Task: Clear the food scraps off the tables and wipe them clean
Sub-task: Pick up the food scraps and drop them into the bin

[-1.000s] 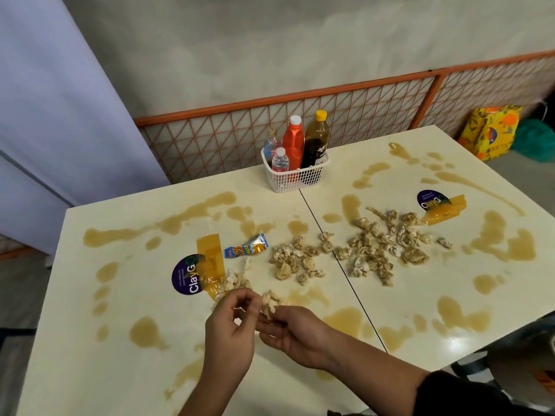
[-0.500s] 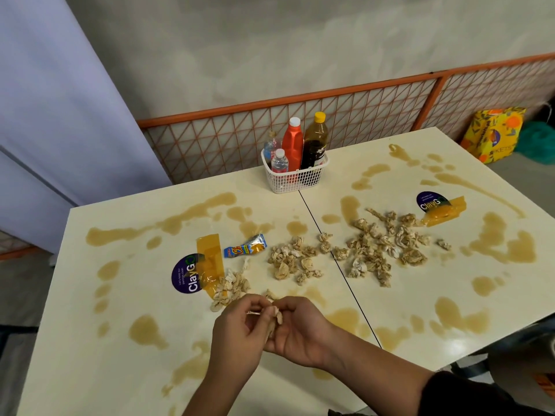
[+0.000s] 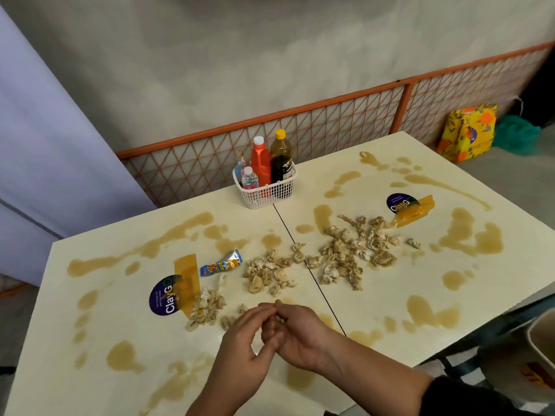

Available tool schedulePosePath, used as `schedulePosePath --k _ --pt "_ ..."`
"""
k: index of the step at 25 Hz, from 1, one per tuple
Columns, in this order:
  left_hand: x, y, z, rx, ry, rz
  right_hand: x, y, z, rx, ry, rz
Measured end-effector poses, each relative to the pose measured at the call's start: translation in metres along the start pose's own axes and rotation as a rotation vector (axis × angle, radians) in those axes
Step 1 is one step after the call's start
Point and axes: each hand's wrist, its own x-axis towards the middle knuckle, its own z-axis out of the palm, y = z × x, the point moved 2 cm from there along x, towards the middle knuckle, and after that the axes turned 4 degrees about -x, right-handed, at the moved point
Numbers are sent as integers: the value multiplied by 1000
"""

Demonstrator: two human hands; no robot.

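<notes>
1. Two hands meet low over the near part of the left table (image 3: 126,313). The right hand (image 3: 303,334) has its grip clenched around a small clump of scraps (image 3: 280,319), fingers curled over it.
2. The left hand (image 3: 243,340) curls its fingertips against the same clump. Whether its grip actually holds anything cannot be told.
3. Pale, crumpled food scraps (image 3: 267,271) lie in loose heaps across the middle of the left table and over the seam onto the right table (image 3: 384,295). One heap sits just beyond the hands.
4. Brown spills (image 3: 123,355) blotch both tops.
5. A white basket (image 3: 270,196) of bottles (image 3: 260,163) straddles the seam at the far edge.
6. A snack wrapper (image 3: 220,264) lies on the left table near a taped purple sticker (image 3: 162,297).
</notes>
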Motion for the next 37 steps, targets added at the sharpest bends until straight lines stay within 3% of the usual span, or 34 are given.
schedulePosePath --k 5,9,14,22,26,31,37 --pt "6 40 38 198 213 130 -39 -34 -37 15 -19 -54" --pt "15 69 78 316 183 165 -70 -42 -66 -8 -148 -54" --pt "20 105 119 336 194 183 -102 -54 -101 124 -190 38" --pt "15 148 188 400 -101 180 -147 -91 -168 33 -201 55" --pt "19 167 226 227 -94 60 -166 -101 -210 -168 -202 -5" --pt "22 186 262 -21 90 -92 -191 -118 -249 -122 -150 -218" --pt "23 208 300 49 -87 -19 -205 -136 -292 -106 10 -421"
